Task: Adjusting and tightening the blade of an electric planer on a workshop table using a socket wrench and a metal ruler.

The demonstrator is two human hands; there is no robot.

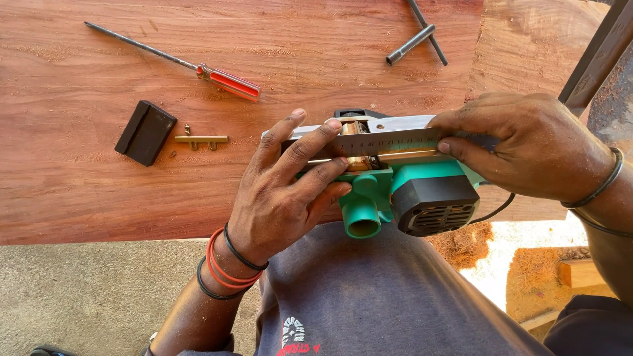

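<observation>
A green and black electric planer [402,191] lies upside down on my lap against the edge of a reddish wooden board [99,184]. A steel ruler [389,140] lies flat along its metal sole, across the blade drum. My left hand [283,191] presses the ruler's left end with spread fingers. My right hand [527,142] pins the ruler's right end and grips the planer body. The green dust port [361,221] points toward me.
On the board lie a red-handled screwdriver [221,79], a black block [146,132], a small brass-coloured part [201,140] and a metal socket wrench [415,39]. Sawdust and a wood offcut [580,271] sit on the ground at right.
</observation>
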